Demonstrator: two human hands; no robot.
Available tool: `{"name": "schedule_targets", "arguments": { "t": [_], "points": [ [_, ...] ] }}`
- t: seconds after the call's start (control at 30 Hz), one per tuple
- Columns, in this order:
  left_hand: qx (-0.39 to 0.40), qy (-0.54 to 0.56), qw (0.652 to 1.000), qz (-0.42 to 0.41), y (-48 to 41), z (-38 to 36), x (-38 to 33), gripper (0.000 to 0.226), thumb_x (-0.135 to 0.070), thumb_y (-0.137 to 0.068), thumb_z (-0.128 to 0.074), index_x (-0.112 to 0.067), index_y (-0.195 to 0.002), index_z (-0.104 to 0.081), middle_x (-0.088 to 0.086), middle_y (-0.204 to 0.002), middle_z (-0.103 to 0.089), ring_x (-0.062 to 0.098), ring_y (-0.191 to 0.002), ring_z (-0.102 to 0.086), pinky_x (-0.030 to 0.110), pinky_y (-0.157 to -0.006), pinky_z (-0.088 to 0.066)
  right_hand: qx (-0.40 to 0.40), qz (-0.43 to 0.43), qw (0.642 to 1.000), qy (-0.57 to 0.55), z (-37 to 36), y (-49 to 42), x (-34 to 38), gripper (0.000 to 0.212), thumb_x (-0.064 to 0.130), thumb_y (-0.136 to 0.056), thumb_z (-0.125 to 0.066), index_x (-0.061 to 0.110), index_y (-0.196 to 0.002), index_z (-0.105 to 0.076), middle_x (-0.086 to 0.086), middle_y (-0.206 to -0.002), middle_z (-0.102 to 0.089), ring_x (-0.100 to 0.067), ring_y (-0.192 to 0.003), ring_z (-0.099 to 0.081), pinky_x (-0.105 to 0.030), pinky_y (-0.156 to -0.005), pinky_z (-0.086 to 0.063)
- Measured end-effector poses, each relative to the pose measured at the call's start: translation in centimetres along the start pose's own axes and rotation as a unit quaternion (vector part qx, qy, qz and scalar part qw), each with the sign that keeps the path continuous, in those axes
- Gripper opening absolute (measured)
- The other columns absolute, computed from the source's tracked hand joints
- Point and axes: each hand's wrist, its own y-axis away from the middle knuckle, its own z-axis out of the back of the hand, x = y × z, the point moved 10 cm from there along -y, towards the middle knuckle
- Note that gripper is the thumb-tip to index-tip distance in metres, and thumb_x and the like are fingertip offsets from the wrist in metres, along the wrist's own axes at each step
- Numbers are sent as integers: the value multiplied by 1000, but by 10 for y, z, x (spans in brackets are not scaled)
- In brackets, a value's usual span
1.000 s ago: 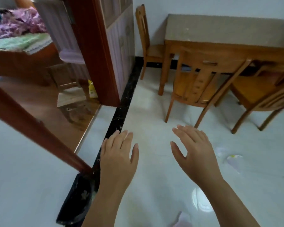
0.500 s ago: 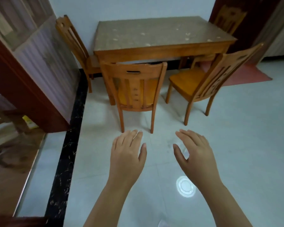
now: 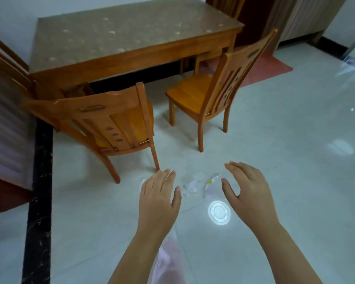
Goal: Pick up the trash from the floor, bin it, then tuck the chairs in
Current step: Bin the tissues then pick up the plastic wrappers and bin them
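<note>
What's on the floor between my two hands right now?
In the head view, crumpled clear plastic wrappers lie on the tiles between the left hand and right hand, neither touching them.

We lose part of the clear wrapper [image 3: 195,184] behind our left hand [image 3: 159,198]; the far chair [image 3: 226,6] is cropped.

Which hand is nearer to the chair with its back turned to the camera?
Left. The left hand hovers just beside that chair's near leg; the right hand is farther right, apart from it.
</note>
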Motion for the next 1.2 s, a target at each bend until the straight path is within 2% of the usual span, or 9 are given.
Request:
{"name": "schedule_targets", "arguments": {
  "t": [0.2,0.37,0.53,0.77,0.97,1.1,1.2],
  "points": [
    [53,1,999,-8,-78,-107,46,43,-30,-85,-39,-5,-109,-64,11,-110,-67,29,-104,-62,42,-89,-46,-14,-5,1000,24,-81,-60,-60,37,29,-83,-46,3,-101,-65,-13,-100,-69,-31,-94,-64,-48,-80,-50],
    [91,-18,995,-33,-118,-213,84,43,-30,-84,-40,-4,-106,-65,12,-107,-68,30,-101,-63,42,-86,-48,13,-43,999,24,-182,-72,-134,38,31,-84,-45,4,-103,-64,-12,-100,-69,-31,-93,-64,-48,-81,-50],
    [107,-12,994,-15,-131,-344,131,44,-31,-84,-40,-3,-107,-65,13,-107,-67,31,-102,-62,42,-88,-46,61,-73,995,30,-303,-42,-217,40,32,-81,-44,5,-101,-66,-11,-97,-70,-30,-89,-65,-45,-82,-50],
    [178,1,984,2,-89,-535,203,46,-35,-82,-42,-4,-106,-66,11,-106,-68,30,-98,-64,41,-87,-47,157,-117,980,31,-484,30,-330,44,38,-77,-42,9,-100,-66,-9,-95,-70,-31,-82,-65,-42,-78,-52],
    [211,3,977,10,-63,-665,266,47,-38,-81,-41,-6,-103,-68,10,-104,-69,28,-95,-65,40,-84,-48,200,-136,970,26,-619,82,-406,44,38,-76,-44,9,-100,-66,-8,-90,-70,-32,-75,-65,-40,-72,-53],
    [235,12,971,31,-48,-736,303,48,-42,-82,-45,-8,-109,-66,9,-113,-66,29,-105,-60,37,-90,-43,225,-158,961,38,-684,104,-460,34,27,-69,-64,7,-96,-67,-11,-83,-69,-34,-70,-65,-40,-65,-53],
    [237,31,970,56,-39,-773,322,43,-38,-87,-51,-13,-120,-59,4,-127,-57,23,-120,-49,29,-99,-30,247,-171,953,45,-720,117,-490,36,19,-70,-75,7,-103,-66,-14,-90,-68,-36,-80,-64,-41,-70,-51]
  ]
}}
